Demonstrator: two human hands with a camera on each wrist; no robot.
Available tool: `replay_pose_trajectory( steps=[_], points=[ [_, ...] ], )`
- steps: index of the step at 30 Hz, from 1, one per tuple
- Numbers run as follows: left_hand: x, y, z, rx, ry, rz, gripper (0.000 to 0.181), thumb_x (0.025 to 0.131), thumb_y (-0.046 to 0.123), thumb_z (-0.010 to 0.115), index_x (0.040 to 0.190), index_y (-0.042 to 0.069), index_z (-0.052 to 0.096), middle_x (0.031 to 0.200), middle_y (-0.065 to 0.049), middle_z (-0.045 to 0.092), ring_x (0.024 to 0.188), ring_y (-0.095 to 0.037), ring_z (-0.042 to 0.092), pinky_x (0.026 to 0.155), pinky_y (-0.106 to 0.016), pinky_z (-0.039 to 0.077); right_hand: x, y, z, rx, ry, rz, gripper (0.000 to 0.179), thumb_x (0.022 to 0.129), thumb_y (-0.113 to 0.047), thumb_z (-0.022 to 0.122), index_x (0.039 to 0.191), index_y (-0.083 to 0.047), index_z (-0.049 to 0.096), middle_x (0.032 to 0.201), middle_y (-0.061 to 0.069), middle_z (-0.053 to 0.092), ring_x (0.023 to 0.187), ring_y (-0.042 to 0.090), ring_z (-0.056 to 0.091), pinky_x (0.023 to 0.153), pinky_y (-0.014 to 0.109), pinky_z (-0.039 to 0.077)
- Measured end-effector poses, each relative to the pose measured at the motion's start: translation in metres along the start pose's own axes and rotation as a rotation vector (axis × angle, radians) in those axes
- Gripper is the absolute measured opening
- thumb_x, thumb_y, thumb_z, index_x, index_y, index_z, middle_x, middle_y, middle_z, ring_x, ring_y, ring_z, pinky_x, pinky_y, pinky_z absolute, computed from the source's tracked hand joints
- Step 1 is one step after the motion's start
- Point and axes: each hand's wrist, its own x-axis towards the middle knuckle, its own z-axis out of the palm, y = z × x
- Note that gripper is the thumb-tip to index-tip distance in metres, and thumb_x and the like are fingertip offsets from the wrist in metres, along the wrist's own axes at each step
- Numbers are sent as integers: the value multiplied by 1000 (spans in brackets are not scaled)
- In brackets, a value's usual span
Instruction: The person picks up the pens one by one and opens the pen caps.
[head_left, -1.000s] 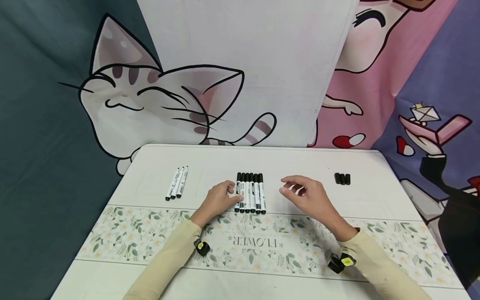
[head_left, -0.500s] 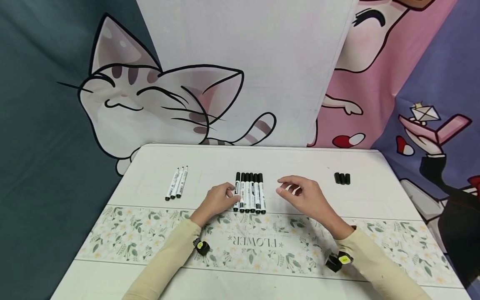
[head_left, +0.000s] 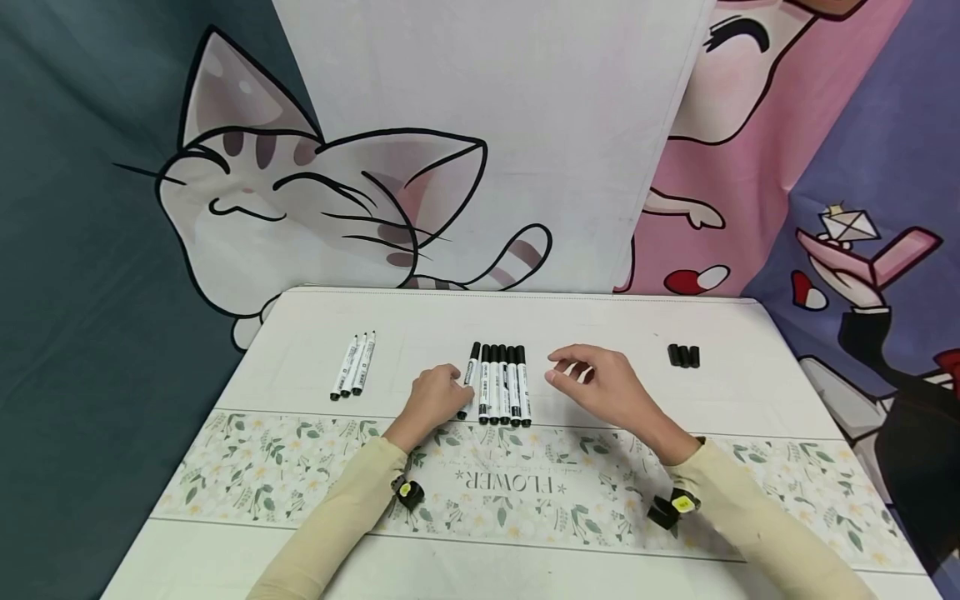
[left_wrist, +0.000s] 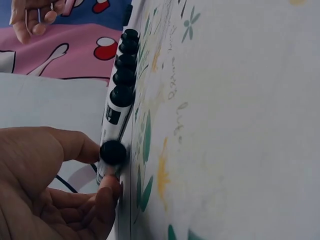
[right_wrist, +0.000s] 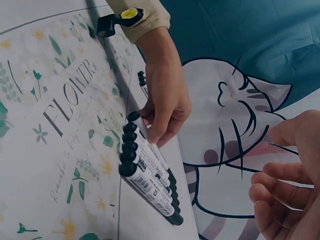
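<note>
My left hand (head_left: 433, 396) pinches a black-capped white marker (head_left: 471, 373) at the left end of a row. In the left wrist view the thumb and a finger lie on either side of this marker's black end (left_wrist: 113, 152). The marker leans out at an angle, its lower end apart from the row. Several more capped markers (head_left: 505, 387) lie parallel, side by side, to its right. My right hand (head_left: 603, 387) hovers right of the row, fingers loosely curved and holding nothing; the right wrist view shows those fingers (right_wrist: 285, 175) apart from the markers.
Three uncapped markers (head_left: 354, 367) lie together at the left of the white table (head_left: 600, 321). Three black caps (head_left: 684, 357) sit at the far right. A flower-printed band (head_left: 300, 475) crosses the tabletop; a cartoon curtain (head_left: 525, 125) hangs behind.
My left hand has drawn the leftmost marker away from the row, its lower end swinging left. My right hand has moved slightly left and away from me.
</note>
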Motion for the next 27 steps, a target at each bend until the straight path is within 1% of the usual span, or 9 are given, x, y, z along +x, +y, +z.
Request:
replay_pose_trajectory(
  steps=[2, 4, 8, 9, 11, 15, 20, 23, 27],
  points=[
    [-1, -2, -3, 4, 12, 0, 42, 90, 22, 68, 121, -5, 70, 84, -6, 73, 79, -22, 67, 82, -45, 57, 2, 0, 0, -2, -4, -9, 27, 94, -31, 75, 115, -13, 75, 93, -4, 72, 80, 11, 65, 71, 29, 56],
    [-3, -4, -7, 1, 3, 19, 30, 91, 19, 65, 107, -4, 73, 76, -4, 67, 71, -19, 60, 73, -40, 54, 4, 0, -1, -7, -9, -14, 27, 95, -30, 75, 115, -13, 75, 93, -4, 72, 79, 11, 66, 71, 30, 56],
    [-5, -9, -15, -30, -12, 70, 17, 92, 14, 62, 84, 0, 68, 63, 1, 51, 58, -14, 43, 59, -30, 38, 6, -2, -4, -15, -21, -12, 26, 95, -31, 75, 115, -14, 75, 93, -5, 72, 79, 10, 65, 72, 30, 56],
    [-6, -10, -17, -42, -13, 78, 16, 93, 13, 61, 84, 1, 68, 64, 2, 51, 58, -14, 43, 59, -29, 36, 6, -2, -5, -18, -24, -14, 26, 95, -31, 75, 115, -14, 75, 93, -5, 72, 80, 10, 65, 73, 30, 56],
    [-7, -11, -20, -58, 4, 89, 13, 92, 14, 64, 93, 4, 73, 71, 4, 58, 63, -12, 50, 62, -28, 41, 6, -2, -6, -24, -29, -15, 27, 95, -31, 75, 116, -15, 75, 94, -5, 72, 80, 10, 65, 73, 31, 56],
    [-11, -13, -23, -93, 23, 87, 24, 94, 16, 67, 115, 6, 74, 93, 1, 70, 78, -13, 62, 71, -34, 51, 7, -4, -9, -38, -37, -23, 26, 95, -32, 74, 116, -15, 75, 95, -5, 72, 80, 10, 65, 73, 31, 56],
    [-17, -12, -28, -120, 39, 95, 25, 94, 20, 68, 117, 13, 72, 98, 1, 72, 80, -13, 64, 73, -35, 52, 9, -4, -14, -62, -35, -41, 26, 96, -32, 73, 116, -15, 75, 95, -5, 72, 80, 10, 65, 72, 31, 56],
    [-22, -10, -31, -148, 41, 138, 24, 95, 20, 69, 118, 15, 72, 98, 2, 72, 80, -12, 61, 72, -33, 50, 11, -6, -18, -68, -22, -46, 26, 96, -33, 73, 116, -15, 75, 95, -5, 72, 80, 10, 65, 72, 31, 56],
    [-27, -7, -36, -177, 32, 240, 24, 96, 18, 70, 120, 15, 71, 101, 1, 72, 84, -12, 61, 69, -31, 48, 13, -11, -23, -52, -2, -44, 27, 96, -33, 74, 116, -16, 75, 94, -5, 72, 81, 10, 65, 71, 30, 55]
  ],
)
